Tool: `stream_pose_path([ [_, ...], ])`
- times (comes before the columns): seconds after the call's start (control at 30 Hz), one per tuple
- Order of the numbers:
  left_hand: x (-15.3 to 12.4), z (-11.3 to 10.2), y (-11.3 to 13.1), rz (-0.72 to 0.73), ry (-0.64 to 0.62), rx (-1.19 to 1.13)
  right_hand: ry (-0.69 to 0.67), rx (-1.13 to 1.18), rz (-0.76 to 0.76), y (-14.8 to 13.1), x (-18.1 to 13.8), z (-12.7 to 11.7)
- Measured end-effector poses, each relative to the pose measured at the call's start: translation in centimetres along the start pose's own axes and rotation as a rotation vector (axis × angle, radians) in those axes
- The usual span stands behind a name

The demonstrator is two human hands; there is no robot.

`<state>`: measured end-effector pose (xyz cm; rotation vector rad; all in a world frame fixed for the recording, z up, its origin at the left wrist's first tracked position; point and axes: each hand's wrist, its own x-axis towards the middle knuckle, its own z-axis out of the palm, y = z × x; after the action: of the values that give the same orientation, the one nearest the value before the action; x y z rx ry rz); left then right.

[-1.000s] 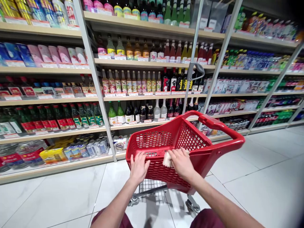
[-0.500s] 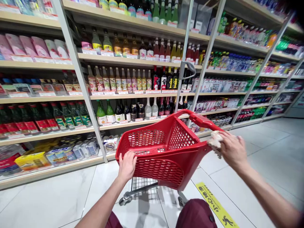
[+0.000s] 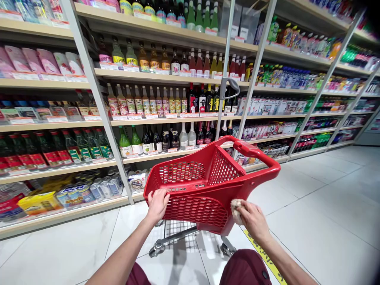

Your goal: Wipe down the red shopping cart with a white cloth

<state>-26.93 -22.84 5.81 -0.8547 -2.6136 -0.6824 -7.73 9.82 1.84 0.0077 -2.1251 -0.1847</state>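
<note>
A red plastic shopping cart (image 3: 208,178) stands in a store aisle, its basket with nothing in it. My left hand (image 3: 157,204) is closed over the basket's near left corner rim. My right hand (image 3: 252,221) is closed on a small crumpled pale cloth (image 3: 236,209), pressing it against the basket's lower right outer side. The cart's red handle (image 3: 258,154) curves out at the far right. Wheels (image 3: 158,247) and a metal frame show under the basket.
Shelves of bottles (image 3: 154,101), cans (image 3: 101,188) and packaged goods (image 3: 38,63) line the left and far side. White tiled floor (image 3: 320,221) stretches to the right. A yellow floor sticker (image 3: 264,253) lies near my right knee.
My right hand with the cloth went from the basket's near rim out to the handle on the right, then down to the basket's lower right side. The left hand stayed on the rim.
</note>
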Motion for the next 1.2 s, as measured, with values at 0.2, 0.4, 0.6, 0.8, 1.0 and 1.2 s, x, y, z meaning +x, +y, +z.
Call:
stream_pose_path([
  [0.2,0.1,0.2,-0.1,-0.002,0.018,-0.038,0.320,-0.050,0.329,2.5,2.3,-0.3],
  [0.4,-0.2,-0.1,0.5,-0.038,0.011,-0.066,0.000,0.124,0.167,-0.1,-1.0,1.1],
  [0.6,-0.5,-0.1,1.3,-0.052,-0.002,-0.093,0.322,0.124,0.313,-0.9,3.0,0.9],
  [0.8,-1.1,0.5,2.7,-0.038,0.016,-0.116,0.129,0.270,0.176,-4.3,2.1,2.1],
  [1.0,-0.3,2.3,5.8,-0.026,-0.010,-0.144,0.255,0.215,0.312,-5.9,2.5,3.8],
  [1.2,1.9,4.1,9.9,-0.043,-0.107,-0.172,0.053,0.216,0.237,-4.8,0.9,3.9],
])
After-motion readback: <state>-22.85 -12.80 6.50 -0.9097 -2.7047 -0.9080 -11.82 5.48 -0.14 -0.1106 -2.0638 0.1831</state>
